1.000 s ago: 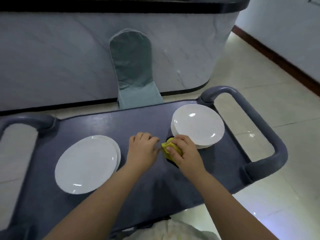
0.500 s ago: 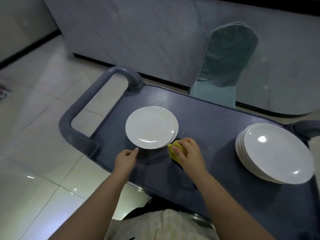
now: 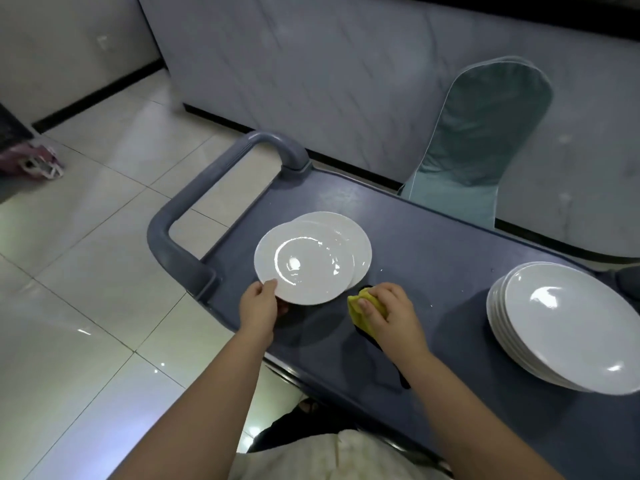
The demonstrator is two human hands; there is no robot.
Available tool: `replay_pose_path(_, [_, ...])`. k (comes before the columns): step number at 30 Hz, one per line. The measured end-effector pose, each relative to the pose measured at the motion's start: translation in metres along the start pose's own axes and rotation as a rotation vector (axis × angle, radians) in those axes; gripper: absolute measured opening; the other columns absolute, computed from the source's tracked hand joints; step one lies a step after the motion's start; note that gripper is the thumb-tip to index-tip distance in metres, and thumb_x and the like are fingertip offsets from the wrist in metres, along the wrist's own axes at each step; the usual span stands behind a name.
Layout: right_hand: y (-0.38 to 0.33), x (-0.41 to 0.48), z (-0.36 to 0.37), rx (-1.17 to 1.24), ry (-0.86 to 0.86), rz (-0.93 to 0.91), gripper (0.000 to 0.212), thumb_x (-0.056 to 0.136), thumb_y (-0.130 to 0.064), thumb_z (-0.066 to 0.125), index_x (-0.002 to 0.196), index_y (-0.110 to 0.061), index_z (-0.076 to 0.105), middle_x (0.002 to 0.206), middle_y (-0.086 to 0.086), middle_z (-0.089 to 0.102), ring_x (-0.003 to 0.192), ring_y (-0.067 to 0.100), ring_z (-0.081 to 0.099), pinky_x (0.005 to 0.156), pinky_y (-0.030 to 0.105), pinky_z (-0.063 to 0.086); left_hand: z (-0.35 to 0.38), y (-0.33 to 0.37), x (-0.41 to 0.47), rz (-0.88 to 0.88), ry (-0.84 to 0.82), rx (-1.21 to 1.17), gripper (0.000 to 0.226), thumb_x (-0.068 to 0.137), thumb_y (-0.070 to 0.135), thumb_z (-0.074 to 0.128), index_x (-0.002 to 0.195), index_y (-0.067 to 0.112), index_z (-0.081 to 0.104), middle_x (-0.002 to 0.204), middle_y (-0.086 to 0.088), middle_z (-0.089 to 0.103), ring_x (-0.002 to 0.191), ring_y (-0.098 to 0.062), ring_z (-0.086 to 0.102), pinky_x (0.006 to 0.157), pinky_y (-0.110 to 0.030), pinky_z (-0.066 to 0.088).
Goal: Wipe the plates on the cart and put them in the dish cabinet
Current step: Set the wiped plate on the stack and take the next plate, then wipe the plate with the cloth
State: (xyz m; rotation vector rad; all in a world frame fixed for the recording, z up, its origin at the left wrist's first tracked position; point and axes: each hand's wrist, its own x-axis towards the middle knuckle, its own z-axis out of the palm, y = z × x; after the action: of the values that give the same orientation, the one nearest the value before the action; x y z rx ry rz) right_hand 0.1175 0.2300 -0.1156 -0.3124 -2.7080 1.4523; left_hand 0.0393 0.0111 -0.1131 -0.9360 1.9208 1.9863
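On the left part of the dark grey cart (image 3: pixel 433 258), my left hand (image 3: pixel 259 306) pinches the near rim of a white plate (image 3: pixel 304 265). That plate is lifted and shifted off a second white plate (image 3: pixel 360 244) lying beneath it. Just right of them, my right hand (image 3: pixel 391 313) grips a yellow cloth (image 3: pixel 360 310) with a dark underside, resting on the cart top. A stack of several larger white plates (image 3: pixel 568 323) sits at the cart's right end.
The cart's curved grey handle (image 3: pixel 194 216) juts out to the left over the tiled floor (image 3: pixel 86 271). A chair with a teal cover (image 3: pixel 485 133) stands behind the cart against a marble-faced counter (image 3: pixel 346 64). A pink object (image 3: pixel 31 161) lies at far left.
My left hand has taken hold of the top small plate and pulled it toward me and leftward off the one below. My right hand stays on the cloth.
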Motion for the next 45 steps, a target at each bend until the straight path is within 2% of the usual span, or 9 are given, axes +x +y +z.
replay_pose_path(5, [0.005,0.001,-0.005,0.021,0.004,0.007,0.012,0.094,-0.041,0.059,0.101,-0.032,0.063,0.111,-0.016,0.05,0.108,0.011,0.051,0.091,0.032,0.045,-0.007,0.002,-0.009,-0.13,-0.118,-0.351,0.011,0.093,-0.002,0.051,0.102,0.004,0.049,0.115,-0.013,0.057,0.106,-0.03,0.057,0.071,-0.045,0.058])
replay_pose_path(11, [-0.004,0.0,-0.01,0.075,0.006,-0.038,0.011,0.093,-0.038,0.06,0.09,-0.048,0.056,0.108,-0.022,0.049,0.107,0.011,0.051,0.089,0.031,0.044,-0.005,0.058,-0.022,0.095,-0.073,-0.097,0.015,0.093,0.004,0.051,0.107,0.006,0.045,0.104,-0.014,0.057,0.083,-0.028,0.064,0.054,-0.04,0.058])
replay_pose_path(15, [-0.008,0.002,-0.01,0.092,0.0,-0.034,0.004,0.094,-0.036,0.061,0.097,-0.038,0.061,0.108,-0.018,0.05,0.106,0.011,0.051,0.09,0.03,0.043,0.005,0.116,-0.033,0.205,-0.122,0.118,0.015,0.088,0.007,0.058,0.096,0.01,0.046,0.096,-0.024,0.061,0.077,-0.033,0.066,0.06,-0.051,0.06])
replay_pose_path(21, [-0.012,0.003,-0.016,0.102,0.001,-0.065,0.005,0.094,-0.032,0.061,0.093,-0.037,0.061,0.104,-0.016,0.052,0.098,0.0,0.052,0.082,0.02,0.04,0.013,0.146,-0.035,0.249,-0.114,0.308,0.032,0.083,0.009,0.064,0.108,0.01,0.045,0.103,-0.025,0.063,0.076,-0.033,0.069,0.051,-0.039,0.057])
replay_pose_path(26, [-0.022,0.003,-0.04,0.218,0.157,-0.007,0.014,0.095,-0.029,0.061,0.086,-0.04,0.058,0.102,-0.014,0.055,0.096,-0.007,0.053,0.078,0.009,0.037,-0.029,0.099,-0.055,0.128,-0.265,-0.007,0.068,0.088,-0.007,0.058,0.143,0.024,0.035,0.122,-0.013,0.055,0.094,-0.034,0.065,0.062,-0.045,0.06])
replay_pose_path(32, [-0.07,0.02,-0.053,0.329,0.363,-0.099,0.007,0.096,-0.039,0.057,0.091,-0.043,0.056,0.105,-0.015,0.056,0.097,-0.006,0.053,0.081,0.007,0.037,-0.002,0.032,-0.101,-0.084,-0.523,-0.325,0.065,0.081,-0.022,0.046,0.123,0.026,0.057,0.125,-0.009,0.056,0.108,-0.039,0.06,0.064,-0.05,0.059])
replay_pose_path(37, [-0.084,0.014,-0.03,-0.168,-0.007,-0.43,0.051,0.082,-0.047,0.059,0.131,-0.037,0.052,0.144,-0.01,0.045,0.127,0.012,0.042,0.109,0.03,0.031,0.029,0.035,-0.119,-0.074,-0.685,-0.342,0.059,0.085,-0.018,0.044,0.128,0.021,0.056,0.109,-0.014,0.069,0.093,-0.03,0.07,0.064,-0.043,0.059])
replay_pose_path(40, [-0.055,-0.005,-0.048,-0.25,-0.102,-0.616,0.053,0.087,-0.04,0.058,0.138,-0.036,0.044,0.154,-0.006,0.034,0.133,0.019,0.04,0.11,0.032,0.03,0.029,0.041,-0.114,-0.047,-0.668,-0.382,0.06,0.081,-0.019,0.043,0.122,0.021,0.058,0.1,-0.01,0.07,0.084,-0.025,0.07,0.06,-0.041,0.059])
replay_pose_path(45, [-0.009,0.017,-0.091,-0.177,0.083,-0.358,0.055,0.091,-0.029,0.059,0.142,-0.04,0.04,0.156,-0.009,0.027,0.138,0.016,0.033,0.113,0.046,0.032,0.041,0.03,-0.116,-0.053,-0.694,-0.273,0.061,0.073,-0.021,0.053,0.114,0.023,0.064,0.098,-0.006,0.065,0.087,-0.025,0.058,0.059,-0.037,0.057])
